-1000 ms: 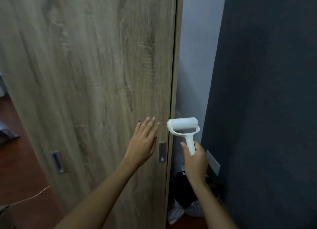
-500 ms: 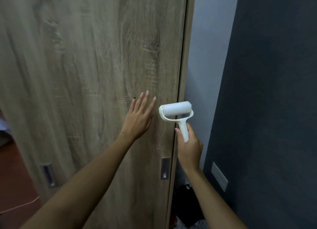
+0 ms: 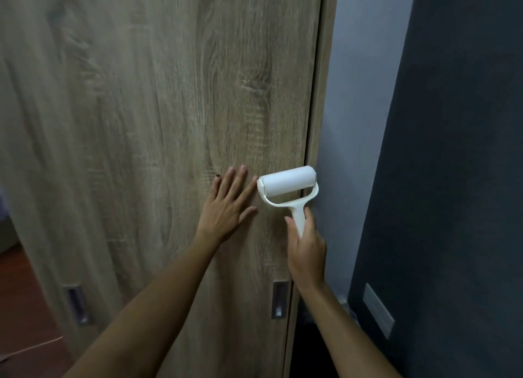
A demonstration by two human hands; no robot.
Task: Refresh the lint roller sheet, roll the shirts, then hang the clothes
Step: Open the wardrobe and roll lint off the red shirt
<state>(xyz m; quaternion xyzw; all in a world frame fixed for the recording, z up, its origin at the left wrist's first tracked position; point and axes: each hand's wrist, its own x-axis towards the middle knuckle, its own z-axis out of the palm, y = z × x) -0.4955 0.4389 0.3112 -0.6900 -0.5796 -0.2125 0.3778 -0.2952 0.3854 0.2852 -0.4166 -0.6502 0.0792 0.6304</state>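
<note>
While the left hand [image 3: 226,207] lies flat with fingers spread on the wooden door [image 3: 158,122], the right hand [image 3: 307,250] is closed around the handle of the white roller [image 3: 287,182], held upright just beside the left fingertips, at the door's right edge.

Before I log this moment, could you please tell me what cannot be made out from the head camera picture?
- Inside of the wardrobe: hidden behind the closed wooden door, so no clothes show.
- Lint roller sheet: too small to tell fresh from used.
- Lint roller handle: lower part wrapped by the right hand.
- Left hand palm: faces the door; contact looks likely but unsure.
- Dark items on the floor: shadowed, cut by the bottom edge.
</note>
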